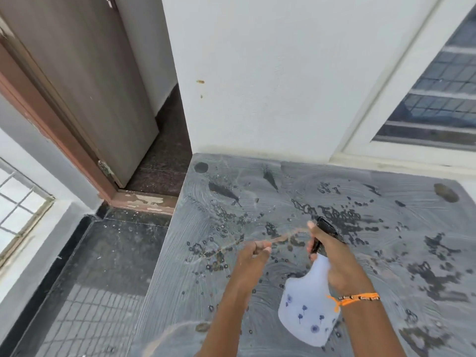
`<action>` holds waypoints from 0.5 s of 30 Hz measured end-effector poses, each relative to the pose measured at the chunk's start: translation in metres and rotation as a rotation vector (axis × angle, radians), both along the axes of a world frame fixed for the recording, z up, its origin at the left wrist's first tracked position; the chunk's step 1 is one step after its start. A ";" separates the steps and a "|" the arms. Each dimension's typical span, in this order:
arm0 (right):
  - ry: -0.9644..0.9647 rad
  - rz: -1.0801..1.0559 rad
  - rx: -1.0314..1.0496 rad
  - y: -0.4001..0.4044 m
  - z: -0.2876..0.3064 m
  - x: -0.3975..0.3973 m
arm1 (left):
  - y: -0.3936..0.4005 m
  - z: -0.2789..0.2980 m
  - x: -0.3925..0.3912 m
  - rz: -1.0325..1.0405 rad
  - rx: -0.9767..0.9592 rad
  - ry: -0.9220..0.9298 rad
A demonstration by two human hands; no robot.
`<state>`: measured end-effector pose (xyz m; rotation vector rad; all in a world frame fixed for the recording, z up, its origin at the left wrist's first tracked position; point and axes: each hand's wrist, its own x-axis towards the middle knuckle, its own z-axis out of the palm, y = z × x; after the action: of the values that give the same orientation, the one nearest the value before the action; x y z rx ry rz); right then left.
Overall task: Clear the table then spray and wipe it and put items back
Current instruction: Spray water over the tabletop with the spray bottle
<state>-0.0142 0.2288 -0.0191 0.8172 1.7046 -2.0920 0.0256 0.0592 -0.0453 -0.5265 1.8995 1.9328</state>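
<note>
A dusty grey table [257, 305] fills the lower right, marked with dark wet splashes and wipe streaks. My right hand [334, 258] grips a white spray bottle [306, 305] with blue flower prints and a black trigger head, held above the table's middle. A thin stream leaves the nozzle toward the left. My left hand [253, 256] hovers just left of the nozzle with its fingers curled in, nothing visible inside. An orange thread band circles my right wrist.
A white wall [270, 73] stands behind the table, with a barred window [438, 99] at the right. A brown door [85, 86] and its worn sill lie to the left. Dark floor tiles [108, 266] run along the table's left edge.
</note>
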 end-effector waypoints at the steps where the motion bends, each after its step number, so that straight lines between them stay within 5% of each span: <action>1: -0.002 0.011 -0.027 0.007 0.000 0.000 | 0.003 -0.002 -0.001 -0.020 0.004 0.002; 15: 0.086 -0.293 -0.177 0.124 -0.003 0.023 | 0.090 -0.005 -0.002 -0.222 -0.074 0.031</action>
<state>0.0089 0.3530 -0.0221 0.9833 1.4866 -2.4626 0.0236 0.1491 -0.0507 -0.2928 1.9639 1.7442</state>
